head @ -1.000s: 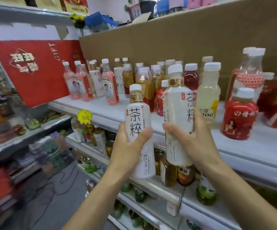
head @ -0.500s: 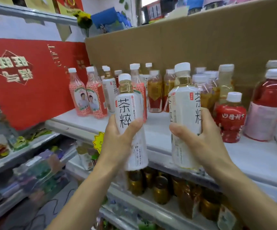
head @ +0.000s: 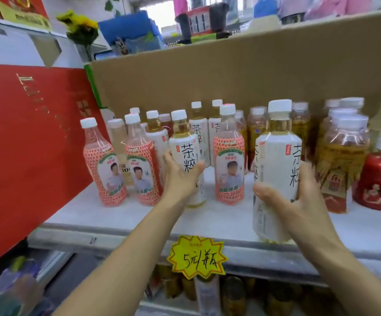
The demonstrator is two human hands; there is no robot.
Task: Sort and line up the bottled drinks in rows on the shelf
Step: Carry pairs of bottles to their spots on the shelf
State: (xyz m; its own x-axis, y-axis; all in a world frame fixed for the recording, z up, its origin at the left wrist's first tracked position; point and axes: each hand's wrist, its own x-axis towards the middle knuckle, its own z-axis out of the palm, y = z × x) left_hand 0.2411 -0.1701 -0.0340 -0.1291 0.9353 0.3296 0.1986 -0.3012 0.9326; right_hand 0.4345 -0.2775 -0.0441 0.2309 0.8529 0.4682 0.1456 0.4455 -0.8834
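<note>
Two white-label tea bottles, one per hand. L. hand (head: 180, 179) wraps bottle A (head: 186, 151), upright, at 12 o'clock of the yellow price tag (head: 197, 256). R. hand (head: 298, 201) wraps bottle B (head: 278, 160) at 3 o'clock of A, over the front edge of the white shelf (head: 116, 215). Three pink-label bottles (head: 104, 172): two at 9 o'clock of A, one btwn A and B. Cardboard backing (head: 230, 65) at 12 o'clock; red box (head: 25, 144) at 9 o'clock.

Bright, even light; wide-angle warp, blurred edges.
</note>
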